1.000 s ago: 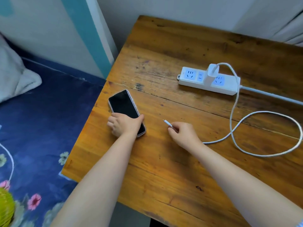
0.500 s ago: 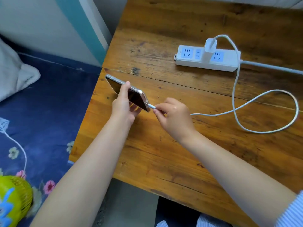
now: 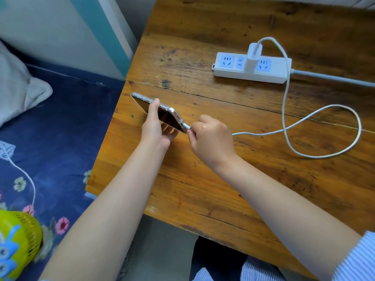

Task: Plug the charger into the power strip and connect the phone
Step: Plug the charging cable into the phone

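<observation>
A white charger stands plugged into the white power strip at the back of the wooden table. Its white cable loops over the table to my right hand, which pinches the plug end at the phone's bottom edge. The dark phone in a clear case is tilted up on its long edge, gripped by my left hand. The plug tip touches the phone's port; how deep it sits I cannot tell.
The strip's own thick cord runs off to the right. Left of the table lies a bed with a blue flowered sheet, a grey pillow and a yellow-green fan with a thin white wire.
One second ago the phone lay flat under my left hand and the plug was apart from it. The phone was then lifted onto its edge and the plug brought to its port.
</observation>
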Motion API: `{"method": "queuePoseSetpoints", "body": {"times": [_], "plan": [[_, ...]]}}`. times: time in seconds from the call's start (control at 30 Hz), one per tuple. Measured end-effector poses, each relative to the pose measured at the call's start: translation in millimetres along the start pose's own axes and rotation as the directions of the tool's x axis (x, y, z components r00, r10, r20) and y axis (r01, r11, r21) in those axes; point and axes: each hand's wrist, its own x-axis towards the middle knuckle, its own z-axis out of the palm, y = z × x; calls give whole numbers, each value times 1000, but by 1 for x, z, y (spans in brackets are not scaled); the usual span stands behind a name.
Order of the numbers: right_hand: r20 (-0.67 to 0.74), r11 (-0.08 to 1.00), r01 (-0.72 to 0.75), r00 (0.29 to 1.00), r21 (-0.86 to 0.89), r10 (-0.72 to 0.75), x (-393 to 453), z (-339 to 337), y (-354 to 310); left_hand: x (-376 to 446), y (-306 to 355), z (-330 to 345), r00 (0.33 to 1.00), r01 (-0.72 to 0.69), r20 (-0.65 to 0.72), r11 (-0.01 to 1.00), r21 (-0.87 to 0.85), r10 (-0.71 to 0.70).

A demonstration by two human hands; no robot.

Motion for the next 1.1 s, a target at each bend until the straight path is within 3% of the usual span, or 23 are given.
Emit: {"method": "queuePoseSetpoints", "body": {"times": [0.3,0.47,1.1], "plan": [[44,1000,-15,999,-18,16,-8,0,5,1,-12,0,999,-28,-24,998,50,29],[-24,999,0,1000,33,1,-14,-2,8,-1,-15,1,999,-30,-11,999,38,31],[-24,997,8,1000,79,-6,-19,0,15,-3,-15,-1,999,-11,-34,1000,27,12]]}}
